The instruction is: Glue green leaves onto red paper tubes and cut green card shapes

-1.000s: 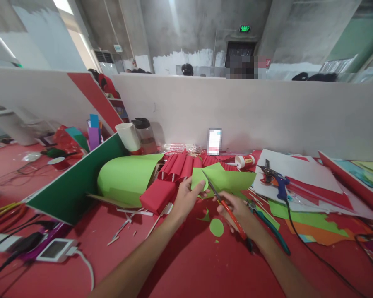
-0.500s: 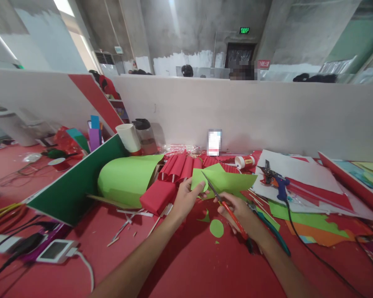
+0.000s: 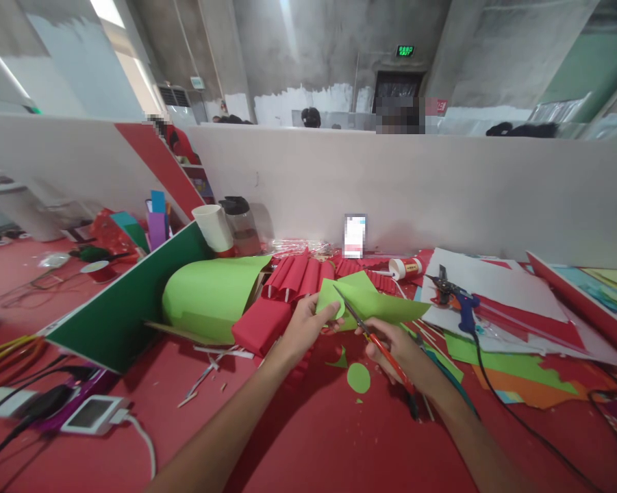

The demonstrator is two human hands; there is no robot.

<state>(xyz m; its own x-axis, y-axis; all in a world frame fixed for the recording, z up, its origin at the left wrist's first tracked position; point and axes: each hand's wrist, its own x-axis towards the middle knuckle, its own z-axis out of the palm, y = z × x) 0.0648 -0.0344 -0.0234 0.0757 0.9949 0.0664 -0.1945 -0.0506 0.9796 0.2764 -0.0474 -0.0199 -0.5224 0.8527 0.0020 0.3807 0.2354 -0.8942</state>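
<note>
My left hand [image 3: 304, 327] pinches a sheet of light green paper [image 3: 385, 306] between thumb and fingers. A rounded light green piece lies against the sheet under that thumb. In my right hand [image 3: 401, 350] is a pair of scissors [image 3: 389, 354] with orange-red handles. Their blades [image 3: 346, 303] point up and left across the paper, beside the left thumb; whether they are biting into it I cannot tell. On the red table below lies a cut green circle [image 3: 358, 378], with a curved green scrap [image 3: 340, 357] above it.
At left stand a curved green sheet [image 3: 205, 298], a red box [image 3: 261, 325] and a dark green board [image 3: 118, 315]. Right of my hands lie a blue glue gun [image 3: 465, 308] with a trailing cord, pliers [image 3: 449, 376] and paper sheets [image 3: 498, 281]. A phone [image 3: 355, 236] leans against the partition.
The green sheet's right end has shifted slightly right and down. My right hand and the scissors have moved a little; the left hand keeps its hold on the paper.
</note>
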